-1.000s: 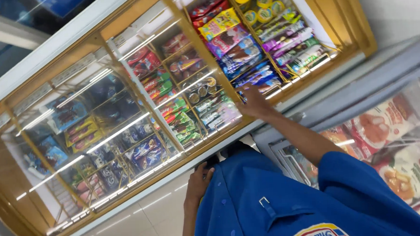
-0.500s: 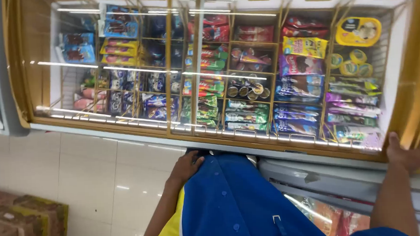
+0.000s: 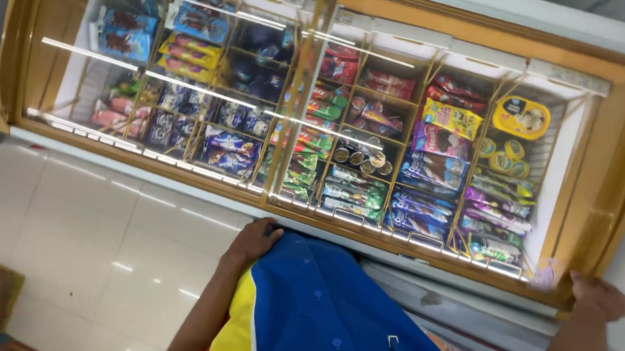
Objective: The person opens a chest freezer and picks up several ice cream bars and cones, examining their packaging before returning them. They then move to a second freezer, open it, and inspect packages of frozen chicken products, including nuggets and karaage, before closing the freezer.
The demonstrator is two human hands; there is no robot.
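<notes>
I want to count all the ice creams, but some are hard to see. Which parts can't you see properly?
- Head view, chest freezer: glare streaks on the glass lid blot out packets beneath.
- Far left compartments: too dark and small to tell.
- Right hand: fingers partly cut off near the corner.
- Left hand: partly behind the blue shirt.

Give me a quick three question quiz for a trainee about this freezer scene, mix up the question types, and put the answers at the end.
1. True or false: the right hand rests on the corner of the chest freezer's golden frame.
2. What is the left hand touching? A) the blue shirt B) a wire basket C) the floor
3. Fill in: the yellow tub lies in the freezer's far ____ compartment as seen.

Key: 1 true; 2 A; 3 right.
</notes>
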